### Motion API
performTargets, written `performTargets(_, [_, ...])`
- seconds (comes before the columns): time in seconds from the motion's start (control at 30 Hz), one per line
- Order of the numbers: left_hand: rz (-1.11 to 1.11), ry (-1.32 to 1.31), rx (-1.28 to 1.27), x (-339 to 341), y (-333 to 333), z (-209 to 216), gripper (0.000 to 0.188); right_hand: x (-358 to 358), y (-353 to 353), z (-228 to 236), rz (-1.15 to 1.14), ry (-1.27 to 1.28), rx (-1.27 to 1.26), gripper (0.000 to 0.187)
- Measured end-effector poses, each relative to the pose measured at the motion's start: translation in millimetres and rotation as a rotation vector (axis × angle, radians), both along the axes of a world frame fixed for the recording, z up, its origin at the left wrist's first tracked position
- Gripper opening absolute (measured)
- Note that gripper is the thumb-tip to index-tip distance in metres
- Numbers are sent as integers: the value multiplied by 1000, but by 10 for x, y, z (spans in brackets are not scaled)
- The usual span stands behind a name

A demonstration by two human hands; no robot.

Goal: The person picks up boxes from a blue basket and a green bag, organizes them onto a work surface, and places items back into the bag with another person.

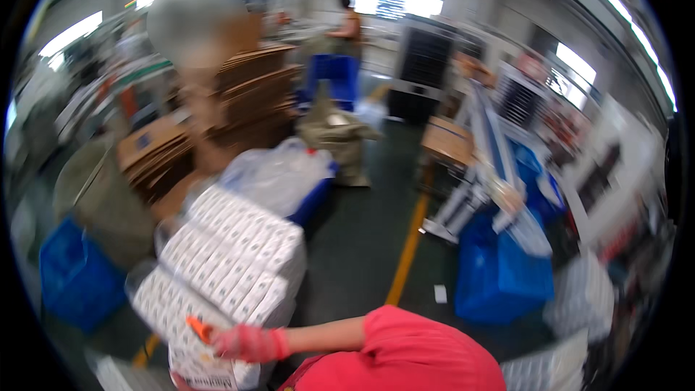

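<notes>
My right hand [250,342], in a pinkish-red glove, reaches across to the left at the end of a red sleeve. Its fingers are closed on a small orange tool [198,329]; blur hides its exact kind. Hand and tool are over the near part of a stack of small white boxes [224,253]. The boxes sit in tight rows, with what looks like clear wrap around the bundles. Of my left hand, at most a reddish patch shows at the lower edge beside the nearest bundle, too cut off to make out.
Beyond the boxes lies a blue bin [311,199] heaped with clear plastic bags. Flattened cardboard [250,94] is piled behind, left. Blue crates [499,268] stand at right, by a conveyor-like frame [492,137]. A yellow floor line [409,246] runs between. Another person [351,25] stands far back.
</notes>
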State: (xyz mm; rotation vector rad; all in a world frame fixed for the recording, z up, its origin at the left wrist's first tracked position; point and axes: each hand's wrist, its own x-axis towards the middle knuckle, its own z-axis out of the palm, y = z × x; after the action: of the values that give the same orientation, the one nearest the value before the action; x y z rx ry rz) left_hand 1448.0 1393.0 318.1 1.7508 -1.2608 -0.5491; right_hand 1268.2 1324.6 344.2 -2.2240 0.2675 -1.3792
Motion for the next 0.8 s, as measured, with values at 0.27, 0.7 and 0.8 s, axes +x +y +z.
performTargets(0.27, [-361, 1295, 558, -252, -271, -543, 44, 52, 164, -333, -119, 112, 545, 9])
performTargets(0.7, [-402, 1264, 350, -417, -647, -375, 27, -157, -24, -188, -462, 439, 622, 17])
performTargets(0.8, [-364, 1196, 365, -153, -546, -343, 25, 38, -65, -645, -507, 542, 81, 19])
